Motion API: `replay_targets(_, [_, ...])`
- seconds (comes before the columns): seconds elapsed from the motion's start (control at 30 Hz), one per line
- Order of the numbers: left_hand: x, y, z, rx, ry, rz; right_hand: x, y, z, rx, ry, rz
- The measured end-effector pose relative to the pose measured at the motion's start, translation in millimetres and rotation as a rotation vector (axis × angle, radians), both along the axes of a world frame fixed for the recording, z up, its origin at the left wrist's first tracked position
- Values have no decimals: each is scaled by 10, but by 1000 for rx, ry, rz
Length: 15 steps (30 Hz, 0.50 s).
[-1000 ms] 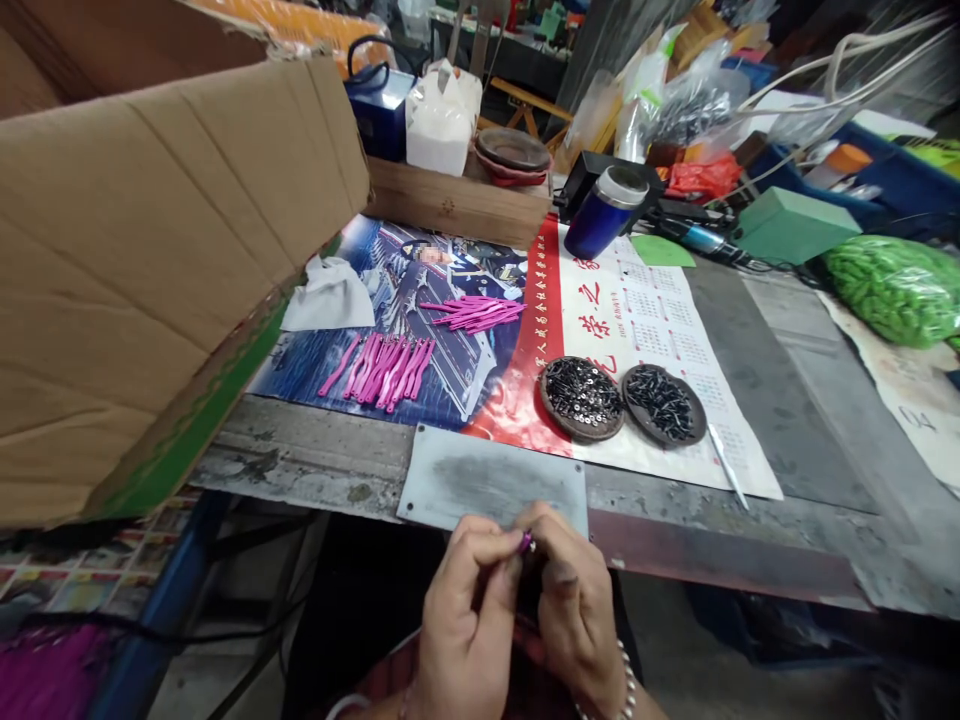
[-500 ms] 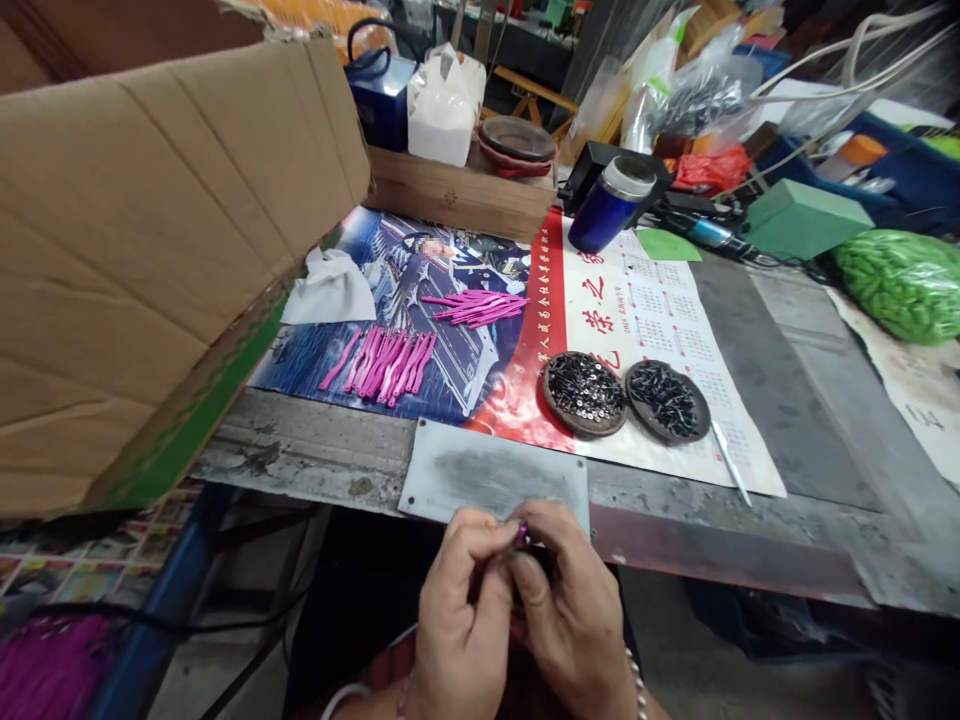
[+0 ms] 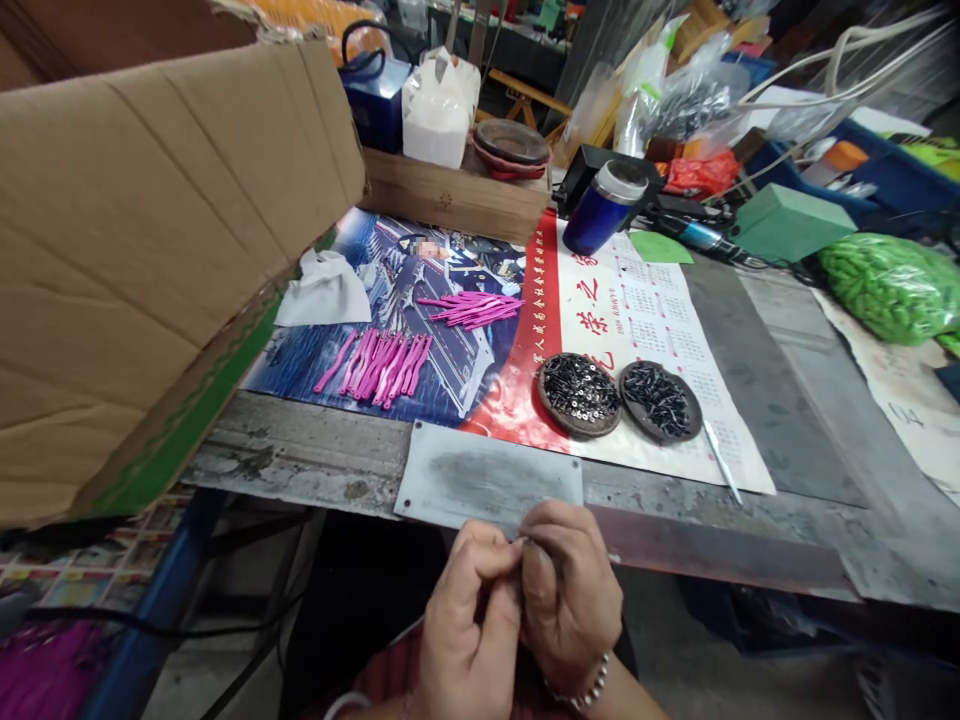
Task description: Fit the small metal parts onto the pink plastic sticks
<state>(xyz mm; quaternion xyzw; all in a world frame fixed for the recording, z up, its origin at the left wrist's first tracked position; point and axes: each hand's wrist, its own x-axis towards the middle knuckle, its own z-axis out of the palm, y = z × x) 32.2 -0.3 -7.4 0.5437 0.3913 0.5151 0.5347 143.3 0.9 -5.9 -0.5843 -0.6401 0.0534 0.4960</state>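
Note:
My left hand [image 3: 472, 610] and my right hand [image 3: 566, 600] meet fingertip to fingertip just off the table's front edge. Both are closed in a pinch. What lies between them is now covered by the fingers; half a second ago a small magenta piece showed there. Behind my hands a grey metal plate [image 3: 487, 475] with screws at its corners lies at the table edge. Farther off, a row of slim magenta plastic pieces [image 3: 382, 365] and a looser pile of magenta pieces [image 3: 476, 308] rest on the poster.
A dish of small rings and dark parts [image 3: 577, 395] sits beside a dish of black screws [image 3: 660, 400]. Right of them lies a white pen-like tool [image 3: 722, 462]. A large cardboard box [image 3: 180, 250] stands left; a blue cup [image 3: 604, 208] stands at the back.
My right hand has rolled, with its fingers closing over the fingertips of my left. The magenta piece seen between them is now hidden. The view has shifted slightly.

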Motion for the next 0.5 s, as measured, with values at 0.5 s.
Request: replay_targets(0.5, [-77, 8, 81, -135, -28, -32, 225, 49, 40, -243, 452, 154])
